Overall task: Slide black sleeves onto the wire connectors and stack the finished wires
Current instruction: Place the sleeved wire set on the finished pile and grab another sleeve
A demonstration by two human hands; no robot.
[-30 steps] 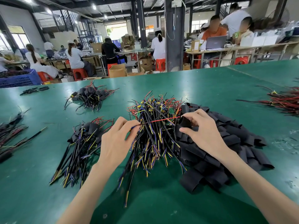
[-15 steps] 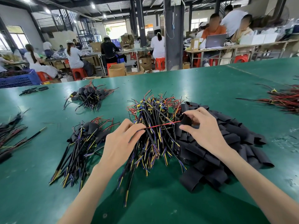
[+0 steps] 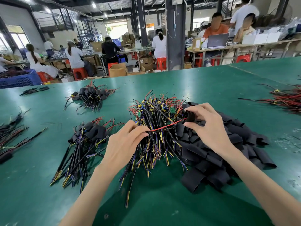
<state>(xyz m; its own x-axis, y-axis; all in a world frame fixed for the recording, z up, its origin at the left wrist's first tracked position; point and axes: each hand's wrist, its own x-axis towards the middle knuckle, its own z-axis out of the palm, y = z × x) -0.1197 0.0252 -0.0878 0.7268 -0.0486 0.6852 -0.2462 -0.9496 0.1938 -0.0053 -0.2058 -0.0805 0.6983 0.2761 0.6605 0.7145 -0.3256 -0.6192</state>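
Where the red wire [image 3: 164,127] meets the black sleeve [image 3: 189,117], its end is hidden; left grip [image 3: 123,144] pinches the wire over the wire heap [image 3: 156,110], right grip [image 3: 210,126] pinches the sleeve above the sleeve pile [image 3: 228,147]. Far left, the blue crate [image 3: 19,79] is cut off, contents unclear.

Factory workshop: long green desk [image 3: 211,82] heaped with wire bundles [image 3: 154,115], workers [image 3: 75,54] seated on red stools [image 3: 161,62] at further desks, cardboard boxes [image 3: 117,70], blue crate [image 3: 19,79], steel pillar [image 3: 175,38].
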